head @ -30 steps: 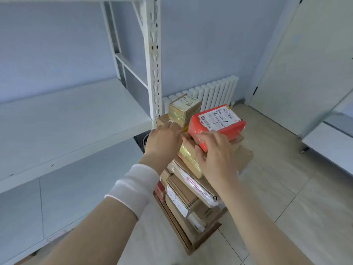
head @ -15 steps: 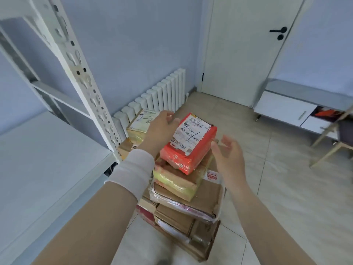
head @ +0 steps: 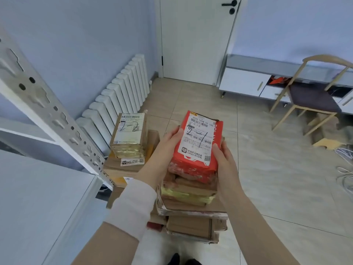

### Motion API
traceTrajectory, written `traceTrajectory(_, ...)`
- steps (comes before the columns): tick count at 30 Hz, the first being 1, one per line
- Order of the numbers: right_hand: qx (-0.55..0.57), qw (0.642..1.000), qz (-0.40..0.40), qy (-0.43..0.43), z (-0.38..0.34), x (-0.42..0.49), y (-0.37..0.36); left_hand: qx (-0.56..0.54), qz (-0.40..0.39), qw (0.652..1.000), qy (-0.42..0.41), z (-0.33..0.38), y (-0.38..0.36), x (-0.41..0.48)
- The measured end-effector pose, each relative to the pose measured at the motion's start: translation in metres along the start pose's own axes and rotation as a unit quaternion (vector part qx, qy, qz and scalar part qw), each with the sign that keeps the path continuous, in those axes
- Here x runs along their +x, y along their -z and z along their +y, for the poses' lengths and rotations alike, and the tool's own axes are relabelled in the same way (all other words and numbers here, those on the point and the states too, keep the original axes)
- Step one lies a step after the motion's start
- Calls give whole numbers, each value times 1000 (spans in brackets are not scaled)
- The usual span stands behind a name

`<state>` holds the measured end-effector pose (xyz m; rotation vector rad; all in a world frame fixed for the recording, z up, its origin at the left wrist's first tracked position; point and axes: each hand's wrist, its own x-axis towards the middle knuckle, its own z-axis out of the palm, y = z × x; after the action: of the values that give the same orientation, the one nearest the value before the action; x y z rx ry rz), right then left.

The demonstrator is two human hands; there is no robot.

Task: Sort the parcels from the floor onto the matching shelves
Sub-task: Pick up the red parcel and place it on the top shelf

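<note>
Sorting seems barely begun: the left hand (head: 164, 155) and right hand (head: 224, 163) clasp the red parcel (head: 198, 148) marked 2-1 by its sides, fingers curled round it, atop the floor stack (head: 191, 207), the 2-2 box (head: 129, 134) waits alongside, and the shelf (head: 38, 197) nearby awaits nearly everything.

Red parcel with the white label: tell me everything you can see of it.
The red plastic-wrapped parcel is a flat rectangular pack, face up, long side running away from the camera. A white shipping label with barcodes and handwritten "2-1" covers its top. The left hand and right hand grip its sides, over the stack of brown cardboard parcels.
</note>
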<state>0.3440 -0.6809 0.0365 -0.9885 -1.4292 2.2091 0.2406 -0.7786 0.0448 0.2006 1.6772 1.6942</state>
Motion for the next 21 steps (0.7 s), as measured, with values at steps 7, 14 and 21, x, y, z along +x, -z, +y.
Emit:
traceTrajectory(7,17,1000,9,1,3,-2,-3,-27,10,1000,11,-2,-4,-7)
traceTrajectory(14,21,999,38,20,1,-11,13,-16,-5,1000,1,1,-22,-15)
traceTrajectory(21,29,990,121,60,-16,-32,66,-1,-49,999,-3,-2,-82,-21)
